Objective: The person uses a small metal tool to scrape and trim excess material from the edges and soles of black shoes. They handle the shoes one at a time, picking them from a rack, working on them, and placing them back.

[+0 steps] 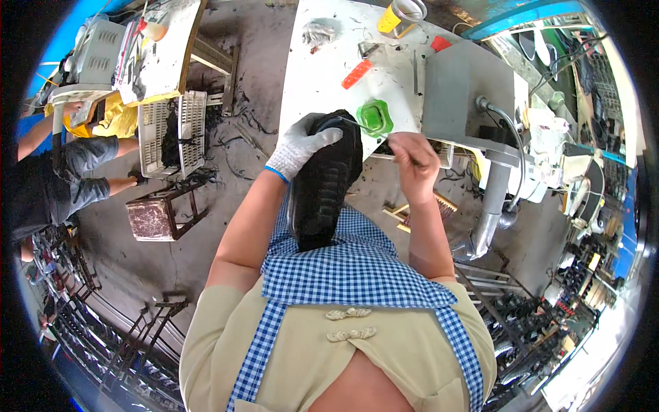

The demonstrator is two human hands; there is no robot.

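A black shoe stands toe-up and tilted against my lap, its ridged black sole visible. My left hand, in a white knit glove with a blue cuff, grips the shoe's upper end, thumb across the sole. To the right of the shoe, my bare right hand is closed, fingertips pinched around a thin stick-like tool. Its slender tip reaches left toward the shoe's top edge; its exact kind is too small to tell. Just beyond, a green dish sits near the table's front edge.
On the white table lie an orange-red strip, a crumpled glove and a yellow cup. A grey machine borders the right side. At left are a white crate, a brown stool and a seated person.
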